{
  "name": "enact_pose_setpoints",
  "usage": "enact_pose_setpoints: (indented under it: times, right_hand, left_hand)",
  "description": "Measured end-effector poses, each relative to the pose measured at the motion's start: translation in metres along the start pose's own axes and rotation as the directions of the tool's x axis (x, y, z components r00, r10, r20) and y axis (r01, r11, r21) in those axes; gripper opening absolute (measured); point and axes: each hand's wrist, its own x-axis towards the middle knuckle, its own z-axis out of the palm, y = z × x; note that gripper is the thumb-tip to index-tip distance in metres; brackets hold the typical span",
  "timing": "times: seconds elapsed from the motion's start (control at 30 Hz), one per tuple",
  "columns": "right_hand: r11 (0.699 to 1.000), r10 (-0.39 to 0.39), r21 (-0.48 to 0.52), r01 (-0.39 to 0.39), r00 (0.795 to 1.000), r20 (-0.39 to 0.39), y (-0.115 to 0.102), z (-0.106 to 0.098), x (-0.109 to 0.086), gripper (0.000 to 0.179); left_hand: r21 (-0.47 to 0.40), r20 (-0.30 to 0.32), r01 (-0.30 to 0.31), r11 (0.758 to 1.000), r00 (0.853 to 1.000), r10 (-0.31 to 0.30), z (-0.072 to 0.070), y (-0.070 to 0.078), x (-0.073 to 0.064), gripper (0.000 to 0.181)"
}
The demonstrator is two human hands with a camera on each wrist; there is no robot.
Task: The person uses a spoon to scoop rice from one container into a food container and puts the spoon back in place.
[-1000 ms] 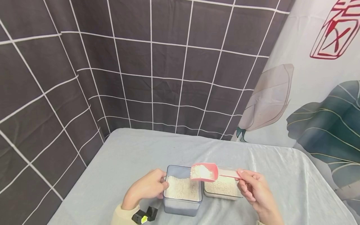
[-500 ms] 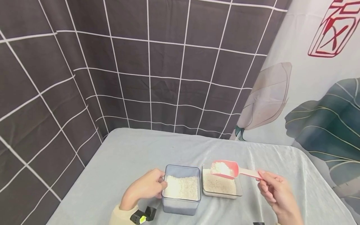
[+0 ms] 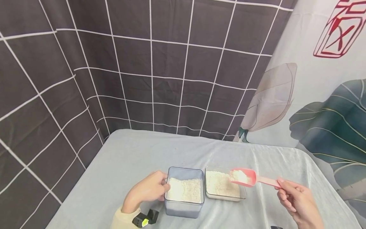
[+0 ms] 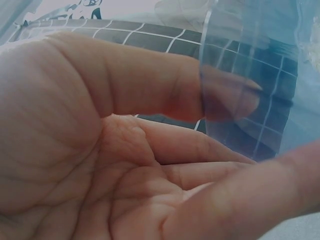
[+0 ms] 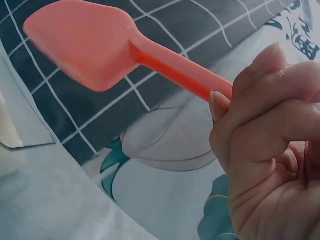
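Note:
My right hand (image 3: 298, 201) pinches the handle end of a pink scoop (image 3: 252, 177), which carries a small heap of white, powdery grains (image 3: 238, 175). The scoop is held over the right side of a shallow clear container (image 3: 243, 192), filled with pale grains. In the right wrist view the underside of the scoop (image 5: 80, 42) shows, raised above the table. My left hand (image 3: 151, 187) grips the left wall of a deeper blue translucent container (image 3: 184, 210), partly filled with similar grains. A fingertip (image 4: 232, 97) shows through the blue wall in the left wrist view.
Both containers stand side by side on a table with a pale blue cloth (image 3: 137, 152), a narrow gap between them. Behind rises a dark curtain (image 3: 168, 92) with white grid lines. A white printed curtain (image 3: 308, 73) hangs at the right.
My right hand has moved to the right with the loaded scoop, from above the blue container's right edge to the clear container's right side. My left hand stays on the blue container.

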Motion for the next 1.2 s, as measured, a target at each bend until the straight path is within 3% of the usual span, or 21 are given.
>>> enact_pose_setpoints:
  times: [0.13,0.27,0.43,0.6,0.8,0.87,1.0,1.2]
  right_hand:
    - [0.998,0.014,-0.056,-0.015,1.0,-0.012,-0.001,-0.003,-0.002,0.036]
    - [0.988,0.043,-0.144,-0.06,0.992,-0.12,-0.002,-0.002,-0.002,0.033]
    - [0.957,0.084,-0.245,-0.157,0.956,-0.283,-0.003,0.002,-0.001,0.03]
    - [0.912,0.104,-0.336,-0.237,0.923,-0.369,-0.007,0.007,0.001,0.031]
    - [0.761,0.025,-0.587,-0.275,0.918,-0.396,-0.011,0.018,0.0,0.048]
    - [0.729,0.0,-0.631,-0.265,0.922,-0.387,-0.012,0.02,-0.002,0.05]
    - [0.701,-0.05,-0.677,-0.222,0.933,-0.357,-0.016,0.026,-0.005,0.048]
    - [0.685,-0.095,-0.707,-0.175,0.941,-0.325,-0.02,0.032,-0.008,0.046]
  left_hand:
    - [-0.015,0.001,0.003,1.0,1.0,-0.003,0.0,0.001,0.0,0.01]
    - [0.003,-0.007,-0.003,1.0,1.0,0.003,0.0,0.001,0.0,0.012]
    - [-0.005,-0.009,-0.002,1.0,1.0,0.002,0.0,0.002,-0.001,0.011]
    - [-0.016,-0.005,-0.001,1.0,1.0,0.001,-0.001,0.002,-0.001,0.01]
    - [-0.027,-0.004,0.003,1.0,1.0,-0.004,0.0,0.002,-0.001,0.009]
    - [-0.028,-0.003,0.005,1.0,1.0,-0.005,0.0,0.002,-0.001,0.009]
    - [-0.02,-0.008,0.004,1.0,1.0,-0.004,0.0,0.002,0.0,0.009]
    - [-0.029,-0.002,0.006,1.0,1.0,-0.006,0.0,0.001,0.0,0.008]
